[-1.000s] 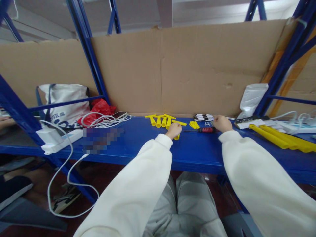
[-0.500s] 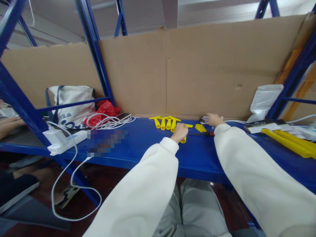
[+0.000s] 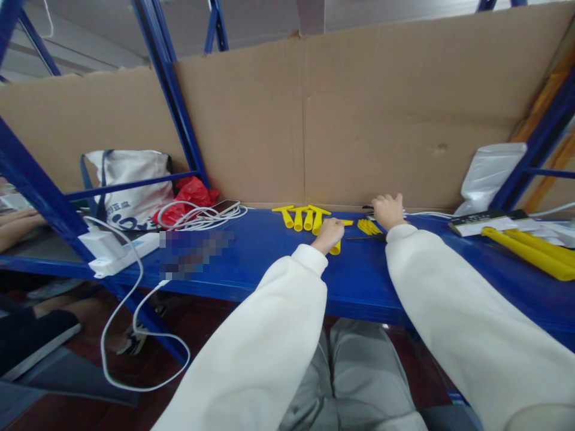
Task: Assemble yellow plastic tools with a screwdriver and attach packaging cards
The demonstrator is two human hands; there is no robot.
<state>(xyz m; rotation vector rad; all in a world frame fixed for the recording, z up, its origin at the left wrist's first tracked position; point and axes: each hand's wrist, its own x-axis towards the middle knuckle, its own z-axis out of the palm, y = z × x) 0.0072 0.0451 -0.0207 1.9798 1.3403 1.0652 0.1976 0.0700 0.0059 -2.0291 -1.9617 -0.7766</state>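
Note:
My left hand [image 3: 329, 234] is closed around a yellow T-shaped plastic piece [image 3: 335, 247], whose tubular end and crossbar stick out past my fingers. Several matching yellow T-shaped pieces [image 3: 297, 220] lie in a row just left of it. Farther right, my right hand [image 3: 388, 211] is at the back of the table with its fingers bent down over a small pile of thin items; what its fingertips hold is hidden. Small yellow strips [image 3: 368, 227] lie beside that hand. In front of them is a screwdriver [image 3: 362, 239], its handle partly covered by my wrist.
Long yellow pieces [image 3: 530, 254] and a black-and-white box [image 3: 480, 224] are at right, near a white pouch [image 3: 492, 173]. At left are white cables [image 3: 197, 218], a red bag [image 3: 191, 194], a tote [image 3: 130, 173] and a power strip [image 3: 126, 254]. Cardboard [image 3: 381, 108] walls the back.
My right hand has drawn its pointing fingers in and bent them over the small pile. My left hand stays closed on the yellow piece. The view has tipped slightly downward.

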